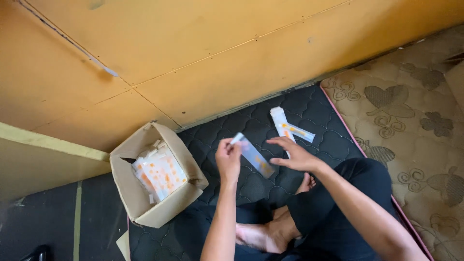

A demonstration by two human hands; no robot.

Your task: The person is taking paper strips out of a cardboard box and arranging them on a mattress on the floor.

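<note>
Two hands work over the dark quilted mattress [309,116]: the left hand [228,158] pinches one end of a clear flat sachet [253,155] while the right hand [296,154] hovers spread at its far end. A steady pinch and a grip near that orange-printed end, possibly the seal, would serve best, with the cardboard box [145,203] of similar packets just beside.

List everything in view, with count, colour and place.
cardboard box: one, brown, open, on the dark mat at left
packets in the box: many, clear with orange marks
held packet: one, clear with orange marks, in the left hand
packets on the mat: two or so, crossed, beyond the hands
dark mat: one, black, quilted
patterned mattress: one, beige, at right
wall: orange panels
left hand: holds the packet's top end
right hand: open, beside the packet
</note>
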